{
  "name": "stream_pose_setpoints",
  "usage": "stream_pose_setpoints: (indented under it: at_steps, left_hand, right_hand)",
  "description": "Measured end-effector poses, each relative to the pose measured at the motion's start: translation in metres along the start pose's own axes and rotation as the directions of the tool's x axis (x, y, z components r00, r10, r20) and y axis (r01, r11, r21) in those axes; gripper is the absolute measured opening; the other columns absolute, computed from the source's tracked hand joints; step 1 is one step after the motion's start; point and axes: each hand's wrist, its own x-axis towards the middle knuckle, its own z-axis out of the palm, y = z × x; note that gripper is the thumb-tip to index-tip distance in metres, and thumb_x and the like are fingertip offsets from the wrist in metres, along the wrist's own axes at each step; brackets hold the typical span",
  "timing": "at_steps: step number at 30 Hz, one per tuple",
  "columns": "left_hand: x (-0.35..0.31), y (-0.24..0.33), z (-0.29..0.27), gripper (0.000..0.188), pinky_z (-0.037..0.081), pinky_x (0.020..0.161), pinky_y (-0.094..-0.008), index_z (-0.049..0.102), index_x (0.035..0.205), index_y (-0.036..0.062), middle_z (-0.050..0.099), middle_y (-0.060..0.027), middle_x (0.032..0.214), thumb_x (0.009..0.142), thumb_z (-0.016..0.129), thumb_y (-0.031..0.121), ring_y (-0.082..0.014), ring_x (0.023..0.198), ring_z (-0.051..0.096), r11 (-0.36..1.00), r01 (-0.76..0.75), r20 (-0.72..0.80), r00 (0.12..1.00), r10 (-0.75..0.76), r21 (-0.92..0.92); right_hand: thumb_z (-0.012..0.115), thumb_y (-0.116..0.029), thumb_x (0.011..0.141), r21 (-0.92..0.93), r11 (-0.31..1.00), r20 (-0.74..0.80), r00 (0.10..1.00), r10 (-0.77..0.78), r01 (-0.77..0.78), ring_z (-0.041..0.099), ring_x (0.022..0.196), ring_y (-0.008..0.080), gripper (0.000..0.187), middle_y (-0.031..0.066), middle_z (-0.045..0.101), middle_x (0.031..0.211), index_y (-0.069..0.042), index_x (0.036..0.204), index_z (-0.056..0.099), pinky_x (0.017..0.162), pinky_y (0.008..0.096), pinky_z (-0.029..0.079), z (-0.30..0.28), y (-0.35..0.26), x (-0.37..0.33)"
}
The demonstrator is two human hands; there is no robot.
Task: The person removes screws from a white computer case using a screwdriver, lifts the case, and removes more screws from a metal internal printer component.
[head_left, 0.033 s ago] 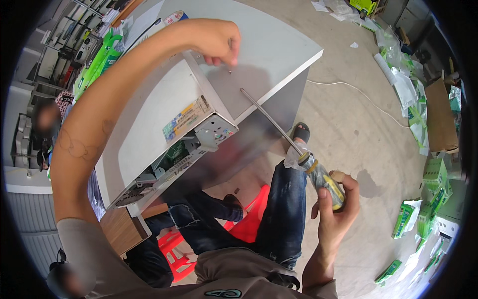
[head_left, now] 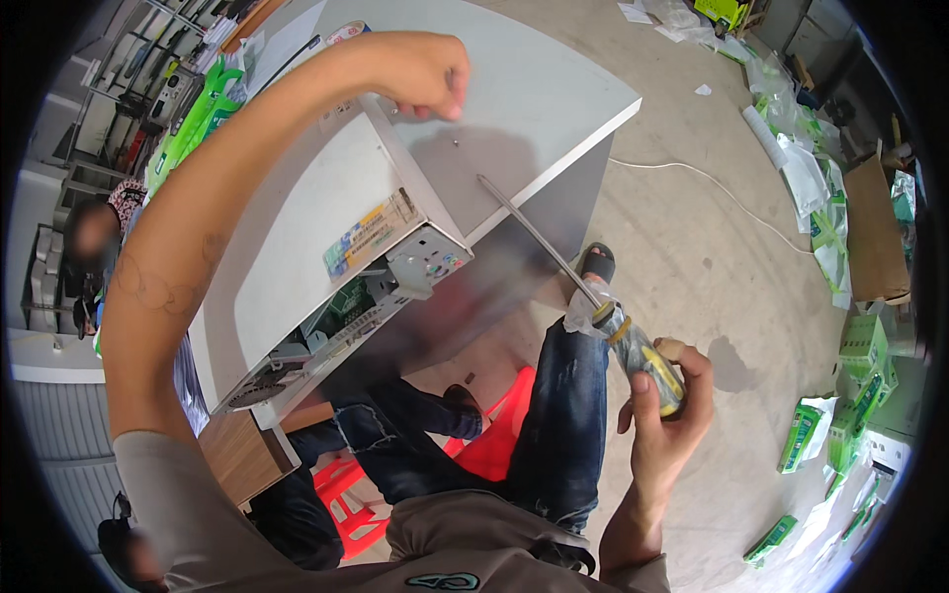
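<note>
Currently, the grey tabletop point(head_left: 563, 84) is being used to carry a white computer case point(head_left: 292, 227), its open end being turned toward the person. A long screwdriver point(head_left: 610, 321) is being held out at the case's right, its handle being clamped in the right hand point(head_left: 667, 423) and its tip being pointed over the tabletop; whether contact is being made cannot be told. The left hand point(head_left: 427, 74) is being held just beyond the case, fingers curled; whether they are being pressed together or kept around something cannot be told. Compared with a moment earlier, this hand is being drawn slightly up and away, while the screwdriver is being kept steady. A tiny screw-like piece point(head_left: 456, 143) is thus being left more exposed on the tabletop, touched by neither hand.
</note>
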Motion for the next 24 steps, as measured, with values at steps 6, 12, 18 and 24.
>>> stream_pose_setpoints:
  at_steps: [6,12,18,24]
  left_hand:
    - [0.011,-0.030,0.000,0.029,0.050,0.079,-0.0389,0.064,0.089,0.0098,0.067,-0.0102,0.094,0.069,0.084,0.017,-0.0272,0.095,0.064,0.892,0.142,-0.153,0.985,-0.083,0.430]
    - [0.025,-0.051,0.003,0.032,0.050,0.080,-0.0394,0.063,0.083,0.0101,0.065,-0.0088,0.091,0.062,0.086,0.012,-0.0278,0.100,0.062,0.893,0.133,-0.154,0.985,-0.073,0.431]
    - [0.001,-0.041,0.003,0.022,0.050,0.082,-0.0389,0.067,0.085,0.0094,0.066,-0.0084,0.090,0.068,0.081,0.011,-0.0257,0.098,0.061,0.944,0.064,-0.245,0.969,0.018,0.323]
    - [-0.080,0.008,0.007,0.017,0.050,0.085,-0.0322,0.072,0.098,0.0027,0.069,-0.0041,0.089,0.089,0.073,0.018,-0.0162,0.090,0.064,0.826,-0.463,-0.269,0.881,0.389,-0.322]
  right_hand:
    - [0.069,-0.004,0.090,0.027,0.999,0.014,0.999,0.029,-0.030,0.055,0.059,0.0074,0.028,0.0093,0.059,0.100,0.003,0.112,0.055,0.045,0.0199,0.044,-0.003,0.001,0.000]
    - [0.069,-0.005,0.091,0.029,0.998,0.006,0.998,0.059,-0.059,0.056,0.059,0.0080,0.028,0.0105,0.061,0.102,0.003,0.113,0.054,0.044,0.0203,0.044,-0.005,0.001,-0.002]
    - [0.069,-0.006,0.092,0.080,0.994,0.021,0.997,0.070,-0.071,0.056,0.061,0.0087,0.029,0.0111,0.061,0.106,0.004,0.114,0.053,0.043,0.0210,0.046,-0.010,0.012,-0.008]
    - [0.064,-0.025,0.098,0.253,0.967,0.001,1.000,-0.016,0.015,0.053,0.063,0.0086,0.038,0.0112,0.053,0.101,0.005,0.115,0.048,0.037,0.0221,0.046,-0.020,0.006,-0.031]
